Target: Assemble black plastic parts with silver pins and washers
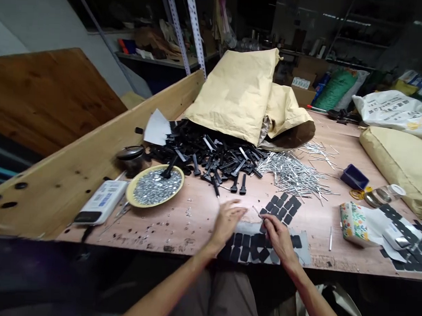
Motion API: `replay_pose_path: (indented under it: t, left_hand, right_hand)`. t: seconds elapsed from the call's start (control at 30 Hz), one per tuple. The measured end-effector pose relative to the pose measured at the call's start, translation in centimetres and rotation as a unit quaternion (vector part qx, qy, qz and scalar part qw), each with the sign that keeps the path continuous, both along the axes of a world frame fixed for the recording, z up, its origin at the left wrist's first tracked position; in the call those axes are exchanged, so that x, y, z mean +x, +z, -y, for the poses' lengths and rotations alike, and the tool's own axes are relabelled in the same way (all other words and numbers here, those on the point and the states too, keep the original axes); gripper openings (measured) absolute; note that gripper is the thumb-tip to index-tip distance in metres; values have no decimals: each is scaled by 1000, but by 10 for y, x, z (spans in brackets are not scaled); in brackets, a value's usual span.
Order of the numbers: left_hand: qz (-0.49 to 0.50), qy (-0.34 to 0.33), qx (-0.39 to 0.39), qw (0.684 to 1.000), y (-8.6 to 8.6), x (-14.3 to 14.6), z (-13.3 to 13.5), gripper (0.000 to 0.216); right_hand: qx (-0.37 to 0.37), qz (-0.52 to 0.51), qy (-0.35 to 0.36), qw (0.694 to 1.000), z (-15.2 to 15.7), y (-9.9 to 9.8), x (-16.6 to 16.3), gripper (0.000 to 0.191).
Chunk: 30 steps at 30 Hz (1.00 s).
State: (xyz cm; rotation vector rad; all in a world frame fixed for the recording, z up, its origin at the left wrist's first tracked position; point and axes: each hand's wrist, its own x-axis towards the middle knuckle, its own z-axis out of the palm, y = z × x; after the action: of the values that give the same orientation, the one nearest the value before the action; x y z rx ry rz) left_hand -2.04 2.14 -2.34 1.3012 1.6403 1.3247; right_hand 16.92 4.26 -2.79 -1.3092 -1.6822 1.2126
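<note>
My right hand [276, 233] pinches a thin metal rod [256, 211] that points up and to the left. My left hand [225, 224] is apart from it, fingers spread, with nothing seen in them. Under and around both hands lie rows of black rectangular pads [245, 241] on a grey backing sheet [306, 255]. More black pads [282, 207] are laid out just beyond my right hand. Past them spreads a pile of thin metal rods [294, 173]. A heap of black plastic T-shaped parts [211, 153] covers the table farther back.
A yellow bowl [130, 191] of small shiny pieces stands left, beside a white box-shaped device [106, 200] and dark pot [130, 157]. Large paper sacks [235, 94] lie behind. At right are a blue tray [354, 177], a jar [384, 196] and a floral box [353, 222].
</note>
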Motion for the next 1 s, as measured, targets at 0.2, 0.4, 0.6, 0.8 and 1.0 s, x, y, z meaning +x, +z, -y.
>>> replay_pose_path:
  t: [0.2,0.4,0.6,0.8,1.0]
  left_hand:
    - [-443,-19,74,893,-33,-74,-24,42]
    - [-552,-60,145,819,-49,-88,-33,31]
    - [-570,-71,244,781,-46,-98,-39,28]
    - [-522,-46,359,772,-23,-87,-34,21]
    - [-454,-67,391,797,-2,-50,-26,22]
  right_hand:
    - [222,314,-76,920,-56,-16,59,25]
    - [191,555,-37,809,-76,-15,64,21]
    - [275,576,-21,770,-96,-17,81,19]
    - [410,509,112,748,-65,-30,84,24]
    - [402,477,92,776,-51,-20,77,27]
